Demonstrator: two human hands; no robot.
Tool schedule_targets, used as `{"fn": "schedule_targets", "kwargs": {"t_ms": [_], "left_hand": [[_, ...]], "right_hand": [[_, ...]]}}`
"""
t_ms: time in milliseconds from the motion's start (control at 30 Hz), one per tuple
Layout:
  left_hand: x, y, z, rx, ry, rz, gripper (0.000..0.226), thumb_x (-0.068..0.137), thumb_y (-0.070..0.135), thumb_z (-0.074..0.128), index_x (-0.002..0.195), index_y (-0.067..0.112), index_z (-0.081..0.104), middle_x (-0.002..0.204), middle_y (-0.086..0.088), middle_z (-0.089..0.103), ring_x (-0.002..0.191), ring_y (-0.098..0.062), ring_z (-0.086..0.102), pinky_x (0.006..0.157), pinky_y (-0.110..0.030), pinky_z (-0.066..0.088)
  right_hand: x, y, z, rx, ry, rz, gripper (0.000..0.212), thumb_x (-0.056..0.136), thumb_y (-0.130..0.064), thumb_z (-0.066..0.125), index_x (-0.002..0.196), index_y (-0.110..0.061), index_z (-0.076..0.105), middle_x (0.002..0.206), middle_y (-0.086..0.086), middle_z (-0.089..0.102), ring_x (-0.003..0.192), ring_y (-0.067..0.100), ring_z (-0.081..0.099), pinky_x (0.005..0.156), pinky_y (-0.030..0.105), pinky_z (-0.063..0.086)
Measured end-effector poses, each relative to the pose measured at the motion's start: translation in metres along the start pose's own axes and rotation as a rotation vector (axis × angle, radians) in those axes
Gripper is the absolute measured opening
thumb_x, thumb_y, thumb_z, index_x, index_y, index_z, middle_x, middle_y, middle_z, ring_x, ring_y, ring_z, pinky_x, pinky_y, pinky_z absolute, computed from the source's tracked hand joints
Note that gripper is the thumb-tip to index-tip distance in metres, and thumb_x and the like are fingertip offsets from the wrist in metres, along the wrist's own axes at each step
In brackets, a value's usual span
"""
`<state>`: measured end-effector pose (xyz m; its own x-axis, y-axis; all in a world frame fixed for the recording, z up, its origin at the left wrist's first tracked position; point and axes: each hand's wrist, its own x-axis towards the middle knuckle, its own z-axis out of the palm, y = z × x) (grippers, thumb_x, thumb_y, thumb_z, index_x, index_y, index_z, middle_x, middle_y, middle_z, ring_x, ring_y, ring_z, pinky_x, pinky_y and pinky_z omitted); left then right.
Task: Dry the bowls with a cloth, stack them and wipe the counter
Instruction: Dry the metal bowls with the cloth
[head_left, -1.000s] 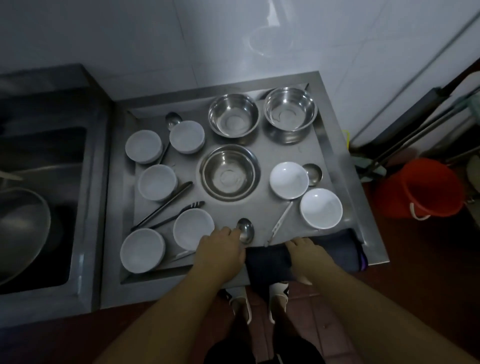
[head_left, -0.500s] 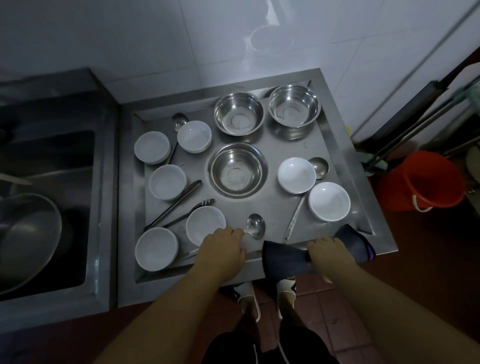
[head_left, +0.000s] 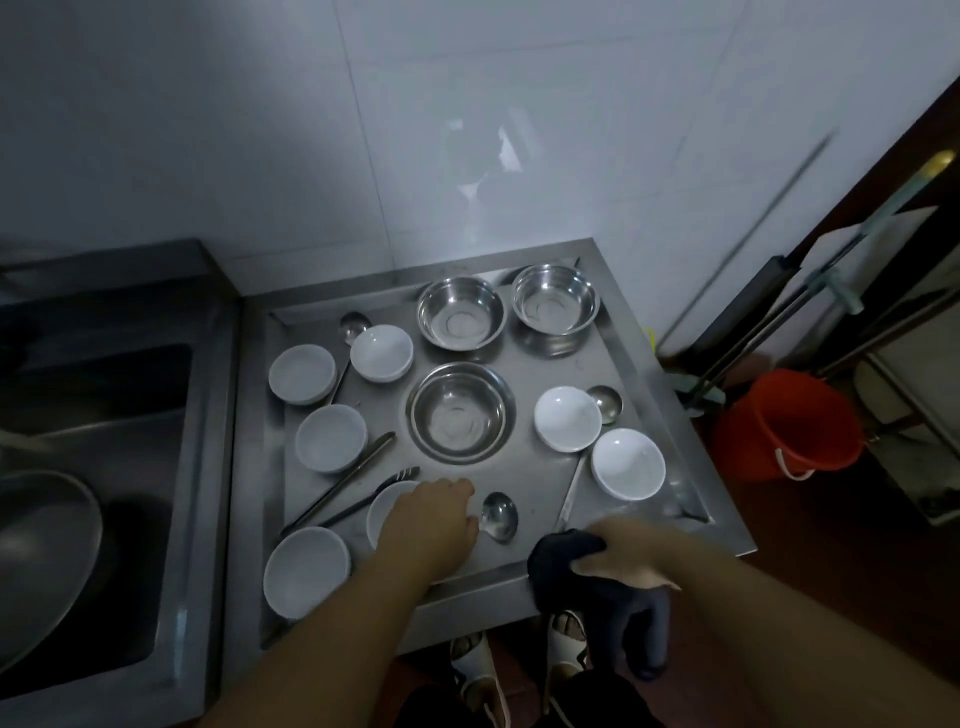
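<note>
The left hand (head_left: 431, 519) lay palm down, fingers curled over the rim of a white bowl (head_left: 387, 512) at the tabletop's (head_left: 535, 499) 6 o'clock edge. At 5 o'clock, the right hand (head_left: 631, 553) gripped a bunched dark cloth (head_left: 597, 597) hanging off the front edge.

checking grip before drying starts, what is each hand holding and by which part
The right hand grips the dark cloth by its bunched upper end; the rest hangs off the counter edge. The left hand rests on a white bowl rim, grip unclear.
</note>
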<state>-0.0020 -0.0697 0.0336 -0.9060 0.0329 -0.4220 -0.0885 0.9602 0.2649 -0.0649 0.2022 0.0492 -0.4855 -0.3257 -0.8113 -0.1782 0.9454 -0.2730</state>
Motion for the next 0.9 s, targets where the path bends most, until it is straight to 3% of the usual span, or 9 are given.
{"fn": "schedule_targets", "kwargs": {"t_ms": [100, 233, 367, 500, 600, 733, 900], "left_hand": [[0.008, 0.003, -0.011, -0.002, 0.021, 0.006, 0.045, 0.103, 0.042, 0.049, 0.144, 0.023, 0.053, 0.137, -0.004, 0.063, 0.123, -0.025, 0.059, 0.1, -0.041, 0.05], [0.027, 0.014, -0.026, 0.029, 0.059, -0.004, 0.038, 0.101, 0.04, 0.051, 0.133, 0.022, 0.058, 0.127, -0.003, 0.067, 0.113, -0.027, 0.064, 0.093, -0.04, 0.053], [0.057, 0.032, -0.042, 0.082, 0.072, -0.006, 0.033, 0.101, 0.037, 0.05, 0.128, 0.02, 0.057, 0.118, -0.004, 0.067, 0.107, -0.028, 0.064, 0.085, -0.039, 0.049], [0.097, 0.055, -0.058, 0.107, 0.07, -0.026, 0.039, 0.102, 0.037, 0.049, 0.138, 0.022, 0.054, 0.134, -0.003, 0.063, 0.121, -0.028, 0.061, 0.097, -0.041, 0.048], [0.128, 0.074, -0.073, 0.136, 0.068, -0.046, 0.04, 0.101, 0.036, 0.049, 0.137, 0.021, 0.056, 0.135, -0.005, 0.065, 0.12, -0.028, 0.063, 0.097, -0.041, 0.05], [0.169, 0.096, -0.087, 0.161, 0.075, -0.068, 0.034, 0.101, 0.035, 0.048, 0.13, 0.021, 0.058, 0.124, -0.005, 0.07, 0.109, -0.028, 0.067, 0.092, -0.042, 0.055], [0.224, 0.112, -0.089, 0.09, 0.023, -0.142, 0.039, 0.102, 0.038, 0.051, 0.137, 0.021, 0.055, 0.132, -0.005, 0.065, 0.117, -0.028, 0.064, 0.096, -0.046, 0.055]], "right_hand": [[-0.008, 0.006, -0.018, 0.378, 0.082, -0.019, 0.044, 0.088, -0.065, 0.066, 0.121, -0.036, 0.07, 0.117, -0.011, 0.073, 0.107, 0.011, 0.068, 0.098, 0.032, 0.053], [-0.008, 0.015, -0.04, 0.807, 0.276, -0.105, 0.02, 0.093, -0.06, 0.069, 0.101, -0.044, 0.077, 0.097, -0.017, 0.079, 0.088, -0.001, 0.073, 0.071, 0.014, 0.055], [0.004, 0.025, -0.064, 1.135, 0.415, -0.158, 0.024, 0.093, -0.05, 0.073, 0.108, -0.031, 0.077, 0.102, -0.005, 0.081, 0.095, 0.01, 0.077, 0.073, 0.024, 0.059], [0.024, 0.042, -0.101, 1.242, 0.481, -0.175, 0.019, 0.099, -0.04, 0.07, 0.111, -0.024, 0.073, 0.101, 0.004, 0.08, 0.092, 0.013, 0.076, 0.078, 0.032, 0.06], [0.037, 0.062, -0.133, 1.273, 0.522, -0.181, 0.019, 0.102, -0.037, 0.067, 0.108, -0.019, 0.074, 0.095, 0.008, 0.079, 0.085, 0.015, 0.075, 0.076, 0.035, 0.06], [0.057, 0.091, -0.173, 1.341, 0.573, -0.184, 0.015, 0.102, -0.034, 0.066, 0.105, -0.021, 0.073, 0.088, -0.002, 0.079, 0.079, 0.007, 0.075, 0.06, 0.024, 0.057], [0.09, 0.118, -0.209, 1.311, 0.66, -0.162, 0.004, 0.101, -0.034, 0.069, 0.101, -0.03, 0.071, 0.08, -0.016, 0.076, 0.073, 0.0, 0.071, 0.069, 0.031, 0.053]]}}
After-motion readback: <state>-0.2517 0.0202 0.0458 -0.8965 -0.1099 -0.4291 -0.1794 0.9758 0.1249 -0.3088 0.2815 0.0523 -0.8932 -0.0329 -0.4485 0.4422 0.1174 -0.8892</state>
